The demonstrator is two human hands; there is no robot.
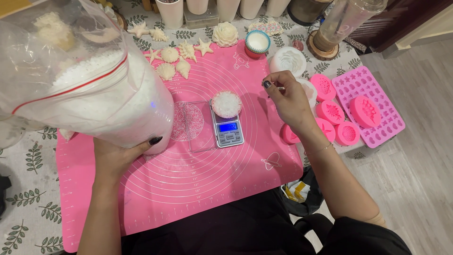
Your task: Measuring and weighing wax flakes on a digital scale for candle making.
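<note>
My left hand (pixel 120 158) grips the bottom of a big clear zip bag (pixel 89 80) full of white granules, lifted over the left side of the pink silicone mat (pixel 188 189). A small digital scale (pixel 227 128) with a lit blue display stands mid-mat. On it sits a small cup (pixel 227 104) heaped with the same white granules. My right hand (pixel 285 97) hovers just right of the cup, fingers pinched on a thin utensil whose end is hidden.
White shell and starfish castings (pixel 174 59) lie at the mat's far edge. Pink silicone moulds (pixel 347 113) and a flat pink tray mould (pixel 377 106) crowd the right side. A white flower casting (pixel 225 34), a cupcake liner (pixel 257 42) and white cups (pixel 170 12) stand behind.
</note>
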